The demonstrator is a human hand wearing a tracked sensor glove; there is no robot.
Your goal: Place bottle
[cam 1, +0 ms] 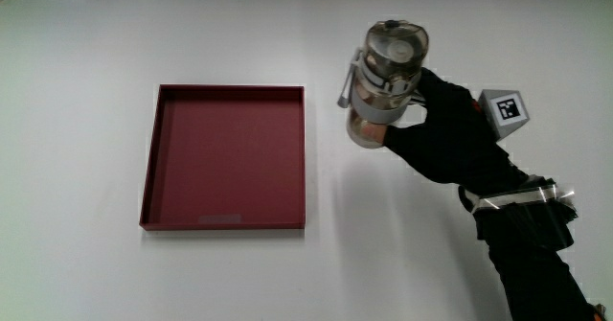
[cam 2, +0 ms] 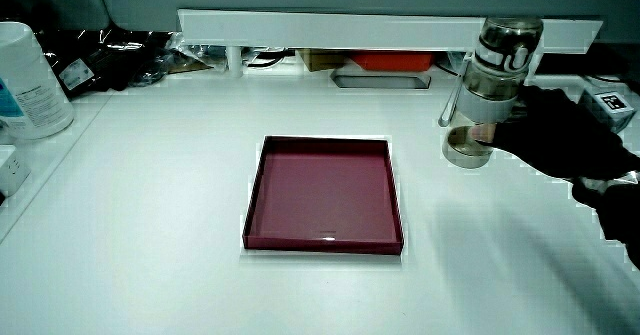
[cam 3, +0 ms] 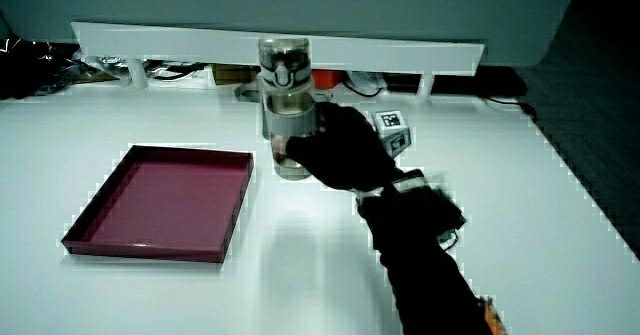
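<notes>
A clear bottle [cam 1: 388, 67] with a grey band and a grey lid stands upright beside the dark red tray [cam 1: 153, 158]. The gloved hand [cam 1: 436, 120] is shut on the bottle's lower part, with the patterned cube [cam 1: 505, 108] on its back. Both side views show the bottle [cam 2: 495, 70] [cam 3: 283, 85] upright in the hand [cam 2: 560, 130] [cam 3: 340, 150], its base at or just above the table. I cannot tell whether it touches. The square tray [cam 2: 320, 190] [cam 3: 160, 195] holds nothing and lies apart from the bottle.
A low white partition [cam 2: 380, 25] runs along the table's edge farthest from the person, with a red item [cam 2: 390, 63] and a grey tray-like piece [cam 2: 382, 79] under it. A white container [cam 2: 25, 80] and black clutter [cam 2: 100, 60] sit near one corner.
</notes>
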